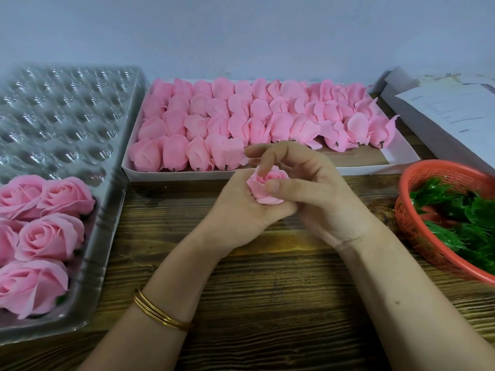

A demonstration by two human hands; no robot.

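A pink rose head [263, 186] sits between both hands at the centre of the wooden table. My left hand [242, 210] cups it from below and the left, fingers curled round its base. My right hand [308, 188] pinches it, thumb on its right side and a fingertip on its top petals. Behind the hands a white box [348, 167] holds rows of closed pink rose buds [241, 124] lying on their sides. On the left a clear plastic blister tray [67, 116] carries several opened pink roses [40, 231] in its near cups.
A red plastic basket [417, 231] of green plastic leaves [460, 218] stands at the right edge. White boxes with a paper sheet [455, 111] lie at the back right. The wooden table [267, 290] runs under my forearms; a pale wall is behind.
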